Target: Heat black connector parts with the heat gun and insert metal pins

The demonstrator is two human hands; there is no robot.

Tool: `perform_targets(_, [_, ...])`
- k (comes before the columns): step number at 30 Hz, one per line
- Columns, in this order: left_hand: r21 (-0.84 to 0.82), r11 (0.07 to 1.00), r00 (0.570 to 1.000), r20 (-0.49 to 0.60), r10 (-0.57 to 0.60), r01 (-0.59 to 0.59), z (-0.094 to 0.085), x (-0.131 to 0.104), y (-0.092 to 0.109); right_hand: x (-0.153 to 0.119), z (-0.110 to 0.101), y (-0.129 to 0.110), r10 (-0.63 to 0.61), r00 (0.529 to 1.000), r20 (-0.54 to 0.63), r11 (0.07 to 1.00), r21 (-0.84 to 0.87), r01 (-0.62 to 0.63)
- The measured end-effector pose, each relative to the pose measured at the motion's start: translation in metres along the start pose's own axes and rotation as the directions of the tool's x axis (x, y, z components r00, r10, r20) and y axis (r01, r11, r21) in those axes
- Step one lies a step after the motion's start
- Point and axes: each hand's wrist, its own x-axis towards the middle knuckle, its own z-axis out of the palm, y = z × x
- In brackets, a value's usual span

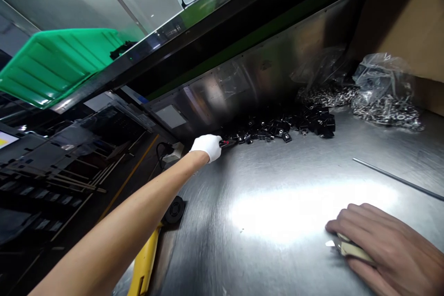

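My left hand (207, 147), in a white glove, reaches to the back of the metal table. Its fingers are closed on a thin dark piece with red on it (226, 143), at the left end of a pile of small black parts (282, 126). What kind of piece it is, I cannot make out. My bare right hand (385, 245) is low on the right, close over the tabletop. Its fingers wrap round a tool with a beige handle (355, 249) and a shiny metal tip, partly hidden by the hand.
A grey rod (398, 178) lies at the right. Clear bags of small metal fittings (386, 108) stand at the back, by a cardboard box (405, 23). A yellow heat gun-like tool (145, 259) is at the left edge. A green bin (58, 64) sits upper left.
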Motion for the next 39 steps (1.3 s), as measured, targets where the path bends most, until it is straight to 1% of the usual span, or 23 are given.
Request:
perform_targets(2, [-0.078, 0.997, 1.0, -0.022, -0.011, 0.009, 0.001, -0.01, 0.0, 0.001, -0.001, 0.003, 0.003, 0.994, 0.107, 1.0, -0.028, 0.0])
perform_targets(3, [-0.12, 0.993, 0.999, -0.037, -0.011, 0.006, 0.001, -0.017, 0.0, 0.002, -0.002, 0.003, 0.03, 0.992, 0.121, 0.999, -0.048, -0.024])
perform_targets(5, [-0.209, 0.978, 0.997, -0.082, 0.002, -0.019, 0.0, -0.038, -0.002, 0.005, -0.001, 0.004, 0.096, 0.991, 0.088, 0.992, -0.093, -0.088])
perform_targets(7, [-0.297, 0.952, 0.99, -0.134, 0.031, -0.07, -0.001, -0.067, -0.003, 0.008, 0.002, 0.006, 0.151, 0.986, 0.073, 0.981, -0.133, -0.14])
perform_targets(10, [-0.42, 0.896, 0.979, -0.189, 0.071, -0.145, 0.003, -0.123, 0.002, 0.01, 0.005, 0.008, 0.184, 0.982, 0.037, 0.962, -0.214, -0.172])
perform_targets(11, [-0.479, 0.861, 0.977, -0.198, 0.085, -0.172, 0.006, -0.144, 0.005, 0.01, 0.005, 0.008, 0.186, 0.983, 0.001, 0.952, -0.248, -0.18])
perform_targets(12, [-0.586, 0.787, 0.976, -0.197, 0.093, -0.193, 0.01, -0.165, 0.011, 0.011, 0.003, 0.006, 0.181, 0.982, -0.051, 0.942, -0.279, -0.188])
perform_targets(14, [-0.754, 0.636, 0.986, -0.131, 0.099, -0.164, 0.019, -0.207, 0.023, 0.013, -0.003, -0.005, 0.174, 0.974, -0.143, 0.942, -0.264, -0.207])
perform_targets(15, [-0.816, 0.565, 0.992, -0.073, 0.107, -0.121, 0.023, -0.227, 0.03, 0.015, -0.008, -0.015, 0.188, 0.972, -0.142, 0.959, -0.186, -0.213])
perform_targets(16, [-0.863, 0.501, 0.992, 0.001, 0.125, -0.062, 0.027, -0.245, 0.036, 0.019, -0.013, -0.028, 0.203, 0.974, -0.097, 0.977, -0.053, -0.209])
perform_targets(17, [-0.901, 0.434, 0.985, 0.073, 0.157, -0.002, 0.03, -0.261, 0.041, 0.024, -0.018, -0.043, 0.206, 0.978, -0.01, 0.971, 0.122, -0.203])
perform_targets(18, [-0.93, 0.364, 0.972, 0.127, 0.198, 0.048, 0.033, -0.276, 0.044, 0.03, -0.022, -0.059, 0.18, 0.978, 0.101, 0.924, 0.323, -0.204])
perform_targets(20, [-0.968, 0.227, 0.942, 0.171, 0.288, 0.106, 0.038, -0.301, 0.048, 0.043, -0.025, -0.091, 0.02, 0.966, 0.256, 0.743, 0.643, -0.186])
perform_targets(22, [-0.984, 0.123, 0.925, 0.162, 0.343, 0.127, 0.045, -0.322, 0.046, 0.056, -0.022, -0.119, -0.106, 0.948, 0.301, 0.547, 0.813, -0.197])
perform_targets(23, [-0.986, 0.089, 0.922, 0.16, 0.353, 0.138, 0.049, -0.332, 0.044, 0.06, -0.019, -0.13, -0.13, 0.94, 0.316, 0.476, 0.851, -0.22])
perform_targets(24, [-0.987, 0.06, 0.922, 0.162, 0.352, 0.151, 0.053, -0.342, 0.043, 0.063, -0.014, -0.14, -0.135, 0.934, 0.33, 0.429, 0.869, -0.245])
perform_targets(25, [-0.987, 0.032, 0.924, 0.161, 0.346, 0.16, 0.058, -0.352, 0.041, 0.065, -0.01, -0.148, -0.132, 0.93, 0.344, 0.413, 0.872, -0.264])
perform_targets(26, [-0.986, 0.0, 0.929, 0.154, 0.335, 0.164, 0.062, -0.361, 0.04, 0.065, -0.005, -0.154, -0.129, 0.928, 0.351, 0.424, 0.865, -0.268])
perform_targets(29, [-0.983, -0.112, 0.956, 0.111, 0.273, 0.146, 0.076, -0.388, 0.038, 0.062, 0.01, -0.17, -0.15, 0.928, 0.34, 0.516, 0.828, -0.22])
perform_targets(32, [-0.977, -0.18, 0.979, 0.081, 0.187, 0.115, 0.091, -0.408, 0.038, 0.057, 0.022, -0.183, -0.156, 0.931, 0.329, 0.576, 0.797, -0.185])
perform_targets(34, [-0.97, -0.217, 0.984, 0.074, 0.162, 0.109, 0.101, -0.416, 0.04, 0.053, 0.029, -0.19, -0.128, 0.935, 0.33, 0.561, 0.802, -0.206])
perform_targets(37, [-0.952, -0.278, 0.985, 0.09, 0.15, 0.13, 0.112, -0.424, 0.046, 0.051, 0.038, -0.197, -0.07, 0.935, 0.347, 0.497, 0.825, -0.269])
perform_targets(39, [-0.948, -0.289, 0.987, 0.101, 0.128, 0.134, 0.116, -0.426, 0.051, 0.05, 0.042, -0.2, -0.091, 0.929, 0.358, 0.496, 0.825, -0.27])
